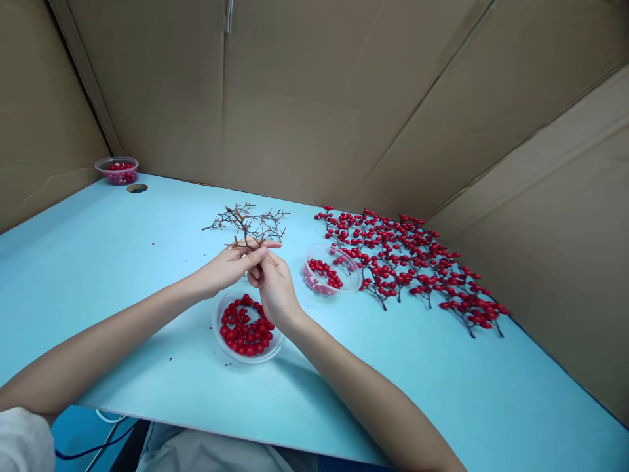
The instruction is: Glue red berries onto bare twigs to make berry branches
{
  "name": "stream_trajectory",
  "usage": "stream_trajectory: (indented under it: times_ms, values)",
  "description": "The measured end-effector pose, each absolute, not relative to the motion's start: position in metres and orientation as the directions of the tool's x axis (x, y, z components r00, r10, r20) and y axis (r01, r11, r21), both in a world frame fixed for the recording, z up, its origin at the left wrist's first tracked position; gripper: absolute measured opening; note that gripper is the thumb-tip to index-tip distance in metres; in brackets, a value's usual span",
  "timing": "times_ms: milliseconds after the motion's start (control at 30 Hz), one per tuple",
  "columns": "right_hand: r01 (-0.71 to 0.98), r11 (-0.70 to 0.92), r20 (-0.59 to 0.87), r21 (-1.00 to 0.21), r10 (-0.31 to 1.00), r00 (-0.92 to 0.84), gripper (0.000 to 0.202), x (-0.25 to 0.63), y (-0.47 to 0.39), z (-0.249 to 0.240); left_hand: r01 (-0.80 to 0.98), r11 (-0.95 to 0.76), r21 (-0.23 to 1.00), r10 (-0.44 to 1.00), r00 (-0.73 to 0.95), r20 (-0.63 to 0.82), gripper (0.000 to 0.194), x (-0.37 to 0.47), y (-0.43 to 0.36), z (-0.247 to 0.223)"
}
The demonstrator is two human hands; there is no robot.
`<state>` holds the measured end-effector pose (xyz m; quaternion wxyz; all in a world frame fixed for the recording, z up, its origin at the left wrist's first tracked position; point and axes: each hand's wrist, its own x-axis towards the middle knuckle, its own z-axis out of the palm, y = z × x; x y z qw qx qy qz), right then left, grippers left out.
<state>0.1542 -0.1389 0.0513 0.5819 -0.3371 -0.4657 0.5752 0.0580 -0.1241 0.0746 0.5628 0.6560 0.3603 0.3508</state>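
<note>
A bare brown twig with forked tips rises from between my two hands, over the table. My left hand is closed on its lower part, with one finger stretched out to the right. Against that, the thumb and fingers of my right hand press together in a pinch; whatever lies between them is hidden. Just below the hands stands a clear round bowl of red berries, partly covered by my right hand. Behind the hands, more bare twigs lie on the table.
A second clear bowl with red berries stands to the right. Beyond it, many berry-covered branches spread across the table's right side. Another berry bowl sits at the far left corner, near a round hole. Cardboard walls enclose the table.
</note>
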Motion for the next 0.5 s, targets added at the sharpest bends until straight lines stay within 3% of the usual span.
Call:
stream_trajectory:
  times_ms: [167, 233, 300, 400, 500]
  values:
    - [-0.055, 0.255, 0.261, -0.965, 0.935, -0.239, 0.042, 0.169, -0.134, 0.058, 0.092, -0.176, 0.980, 0.862, 0.496, 0.108, 0.038, 0.051, -0.124, 0.082]
    - [0.096, 0.332, 0.284, -0.939, 0.900, -0.330, 0.037, 0.182, -0.134, 0.066, 0.099, -0.250, 0.963, 0.884, 0.428, 0.186, 0.033, 0.045, -0.125, 0.084]
    - [0.248, 0.407, 0.331, -0.879, 0.896, -0.297, 0.027, 0.195, -0.136, 0.073, 0.110, -0.278, 0.954, 0.905, 0.362, 0.222, 0.028, 0.036, -0.128, 0.082]
    - [0.528, 0.539, 0.413, -0.656, 0.842, -0.346, 0.017, 0.209, -0.142, 0.075, 0.039, -0.171, 0.985, 0.895, 0.424, 0.139, 0.028, 0.021, -0.133, 0.072]
    - [0.661, 0.644, 0.383, -0.385, 0.763, -0.520, 0.016, 0.210, -0.149, 0.071, 0.041, -0.078, 0.996, 0.871, 0.489, 0.048, 0.028, 0.009, -0.138, 0.061]
